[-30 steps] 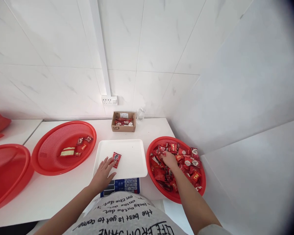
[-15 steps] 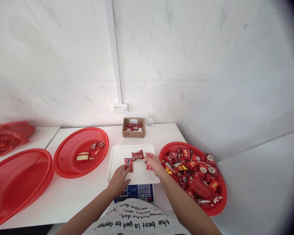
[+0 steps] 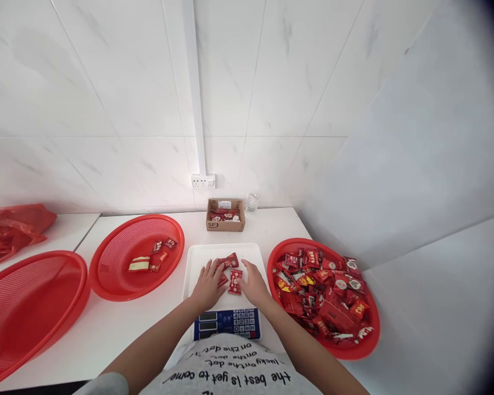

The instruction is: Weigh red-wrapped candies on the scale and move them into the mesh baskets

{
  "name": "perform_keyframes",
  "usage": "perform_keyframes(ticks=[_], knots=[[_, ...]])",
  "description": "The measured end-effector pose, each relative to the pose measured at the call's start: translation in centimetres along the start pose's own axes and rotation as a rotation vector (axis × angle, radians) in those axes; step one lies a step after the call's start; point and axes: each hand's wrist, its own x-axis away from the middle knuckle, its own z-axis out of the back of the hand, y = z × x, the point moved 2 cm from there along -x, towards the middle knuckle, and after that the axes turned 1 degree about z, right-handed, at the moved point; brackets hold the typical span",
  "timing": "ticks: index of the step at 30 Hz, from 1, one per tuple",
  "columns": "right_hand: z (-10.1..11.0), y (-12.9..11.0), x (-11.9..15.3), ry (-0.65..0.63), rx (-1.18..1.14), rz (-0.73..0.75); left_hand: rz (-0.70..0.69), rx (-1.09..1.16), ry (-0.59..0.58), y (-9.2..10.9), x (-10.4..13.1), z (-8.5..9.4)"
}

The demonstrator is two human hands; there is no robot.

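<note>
Both hands are over the white tray [image 3: 195, 258] of a scale. My left hand [image 3: 208, 285] lies palm down with fingers stretched over a partly hidden red packet [image 3: 223, 280]; its fingertips reach a dark red twisted-end packet [image 3: 230, 260] at the back. At the right side of the tray my right hand [image 3: 253, 284] is open, fingers apart. Between the hands lies a red packet with pale spots [image 3: 235, 281], close to the right thumb; whether they touch I cannot tell. Below the tray shows the scale's blue keypad panel [image 3: 227, 325].
A red basket [image 3: 372, 329] heaped with red packets stands right. Left are a red basket [image 3: 107, 274] with a few packets and another red basket [image 3: 33, 312]. Behind the tray sit a cardboard box [image 3: 226, 225] of packets and a clear cup [image 3: 252, 202]. A red plastic bag [image 3: 16, 230] lies far left.
The spotted packet has moved left toward the tray's middle. My left hand has shifted right and forward, now covering most of the packet beside it. My right hand has moved slightly left and nearer me.
</note>
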Motion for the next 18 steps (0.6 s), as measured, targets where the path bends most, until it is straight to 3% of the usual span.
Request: perform_keyframes(ticks=[4,11,15,18], knots=[[-0.5,0.6,1.3,-0.063,0.142,0.106,-0.009,-0.001,-0.010,-0.1,-1.0,-0.3],[-2.2,0.9,2.1,-0.123,0.143,0.253,-0.063,0.018,0.007,-0.3,-1.1,-0.8],[1.1,2.3,1.1,0.071,0.116,0.254,-0.085,0.035,0.083,-0.6,0.0,-1.0],[5.4,5.7,0.0,0.299,0.145,0.079,-0.093,0.059,0.160,-1.4,1.6,-1.3]])
